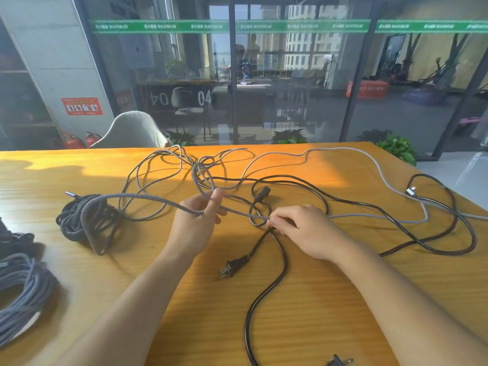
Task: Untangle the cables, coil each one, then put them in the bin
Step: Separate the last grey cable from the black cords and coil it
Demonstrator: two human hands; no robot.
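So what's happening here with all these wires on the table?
A person is untangling cables on a wooden table. The left hand and the right hand hold a stretch of grey braided cable between them, over a black power cord that crosses it. A dark coiled cable sits to the left, and a grey bundle lies at the left edge. No bin is in view.

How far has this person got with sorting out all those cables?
Partly there. A grey coil at the table's left edge looks finished, and a dark braided bundle is partly wound. Both the left hand and the right hand hold a grey braided cable. The black power cords and a light grey cable lie loose. No bin shows.
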